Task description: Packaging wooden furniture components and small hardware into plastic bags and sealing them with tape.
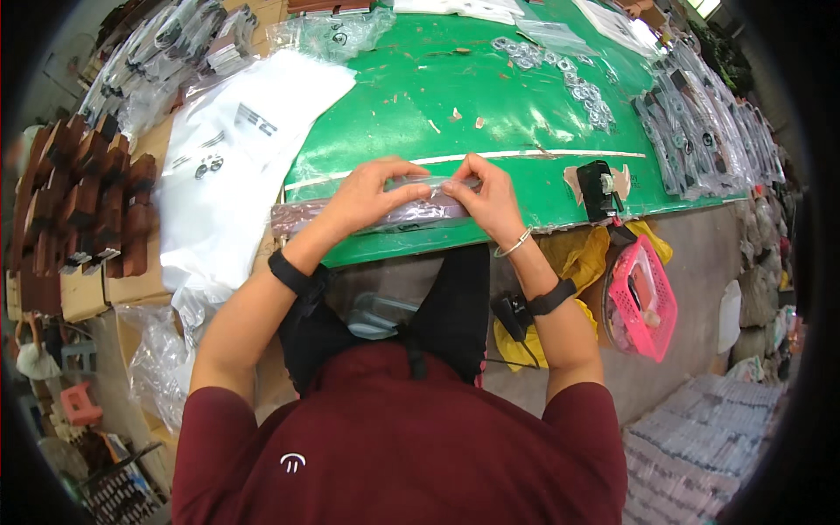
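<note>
The fingers of my left hand grasp a long, brown package in clear plastic, thumb pressed on its upper side. The fingers of my right hand pinch the same clear plastic close by, thumb and forefinger together, so my two thumbs nearly meet. The package lies lengthwise along the near edge of the green tabletop, right in front of me, its left end reaching out past my left wrist.

To my right, near the same edge, stands a black tape dispenser, and below it, off the tabletop, sits a pink basket beside yellow sheeting. Small round pieces lie scattered toward the far right, with wrapped bundles beyond them. On my left are white plastic bags and stacked brown pieces.
</note>
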Demonstrator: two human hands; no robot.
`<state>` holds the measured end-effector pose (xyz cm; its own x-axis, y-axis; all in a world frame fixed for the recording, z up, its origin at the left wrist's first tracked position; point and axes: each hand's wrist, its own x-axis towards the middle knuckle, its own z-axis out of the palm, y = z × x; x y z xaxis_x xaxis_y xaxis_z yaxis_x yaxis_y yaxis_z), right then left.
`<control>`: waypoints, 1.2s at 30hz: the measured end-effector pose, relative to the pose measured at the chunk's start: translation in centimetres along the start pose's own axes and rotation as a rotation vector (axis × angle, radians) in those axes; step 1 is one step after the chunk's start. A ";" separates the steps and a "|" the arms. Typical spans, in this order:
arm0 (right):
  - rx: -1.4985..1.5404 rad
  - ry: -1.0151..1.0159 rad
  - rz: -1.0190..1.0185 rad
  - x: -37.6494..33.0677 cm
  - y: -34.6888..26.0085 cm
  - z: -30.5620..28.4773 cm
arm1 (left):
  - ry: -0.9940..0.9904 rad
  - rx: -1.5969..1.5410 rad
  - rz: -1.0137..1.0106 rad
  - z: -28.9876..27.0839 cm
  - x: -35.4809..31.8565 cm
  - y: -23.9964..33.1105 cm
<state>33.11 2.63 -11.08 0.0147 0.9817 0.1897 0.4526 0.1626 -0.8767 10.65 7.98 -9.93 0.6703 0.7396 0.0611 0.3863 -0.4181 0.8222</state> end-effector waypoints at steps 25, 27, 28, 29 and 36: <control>-0.149 0.093 -0.316 -1.6 -0.3 -0.1 | 0.330 -0.055 0.229 2.0 -0.1 -0.1; -0.172 -0.003 -0.384 -1.8 -1.4 -0.7 | 0.359 -0.063 0.216 2.1 -0.1 -0.3; -0.176 0.004 -0.379 -2.1 -1.3 -0.9 | 0.351 -0.066 0.221 2.2 0.0 -0.2; -0.194 -0.011 -0.386 -2.3 -1.1 -1.0 | 0.348 -0.076 0.236 2.1 0.0 -0.3; -0.163 0.021 -0.357 -3.0 0.5 -0.2 | 0.329 0.154 0.348 1.7 -0.5 -0.1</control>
<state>33.45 -0.25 -12.01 -0.1516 0.8639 0.4804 0.5680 0.4739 -0.6730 11.34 6.78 -10.99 0.5506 0.6593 0.5120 0.2815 -0.7241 0.6297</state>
